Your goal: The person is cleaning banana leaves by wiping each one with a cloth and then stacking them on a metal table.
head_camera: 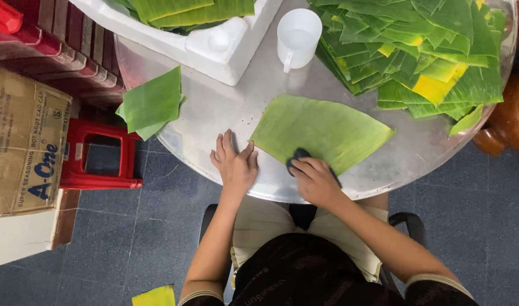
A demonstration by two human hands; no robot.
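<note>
Seated at a round metal table [225, 113] that fills the upper middle of the frame, I press my left hand [235, 162] flat on the tabletop, fingers spread and holding nothing, its fingertips just beside the lower left corner of a single banana leaf piece [322, 131] laid out at the centre. My right hand [315, 180] is closed over a dark cloth [301, 154], which rests on the near edge of that leaf; only a small part of the cloth shows past my fingers. At the upper right of the frame a large pile of cut banana leaves [418, 51], green with a few yellow patches, covers that side of the table. A white plastic measuring cup [298, 37] stands at top centre, just beside the pile and a white foam box [214, 48] holding more leaves. A small stack of leaf pieces [151, 105] overhangs the table's left edge, above a red plastic stool [98, 156]. A cardboard carton [24, 147] sits at the far left, and one yellowed leaf scrap [154, 296] lies on the grey tiled floor [129, 238] at the bottom.
</note>
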